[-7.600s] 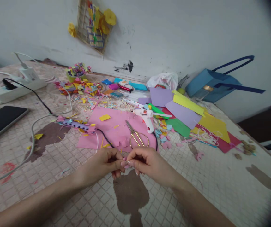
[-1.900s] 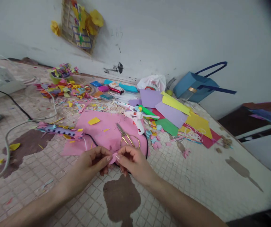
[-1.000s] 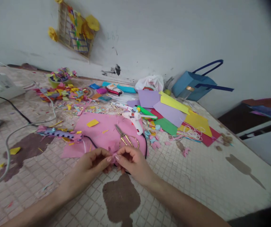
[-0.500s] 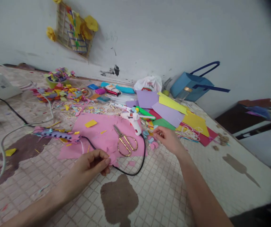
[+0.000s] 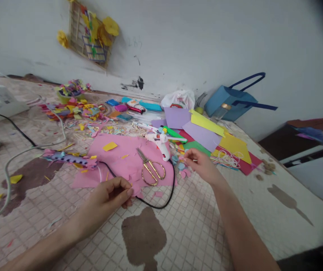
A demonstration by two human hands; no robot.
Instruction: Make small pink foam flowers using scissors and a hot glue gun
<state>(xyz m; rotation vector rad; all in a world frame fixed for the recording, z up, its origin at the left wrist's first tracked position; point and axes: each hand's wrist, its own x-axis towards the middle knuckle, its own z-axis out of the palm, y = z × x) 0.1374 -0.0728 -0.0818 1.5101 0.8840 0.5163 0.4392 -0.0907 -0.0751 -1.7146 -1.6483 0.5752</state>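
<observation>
- We judge the step in hand to be fine paper work with small cut pieces, one hand keeping a piece while the other is busy among the loose ones.
- Our left hand (image 5: pixel 115 194) is clamped, thumb against forefinger, on a small pale-pink paper piece (image 5: pixel 136 189), in front of the near edge of a large flat pink paper sheet (image 5: pixel 130 145).
- Our right hand (image 5: pixel 203 167), well apart from the left, reaches over a cluster of small blue and pink paper cut-outs (image 5: pixel 184 173) on the white, grid-patterned table (image 5: pixel 195 226). Its thumb and forefinger are close together, but we cannot tell whether they grip a piece.
- As we see it, the next move calls for a light fingertip pinch on one thin piece, with its neighbours left undisturbed and the left hand steady.
- Bringing both hands together would call for a path clear of the metal scissors with gold loop handles (image 5: pixel 146 161), which lie on the sheet, and the thin black cord (image 5: pixel 174 178) running from the white plastic glue gun (image 5: pixel 161 145).
</observation>
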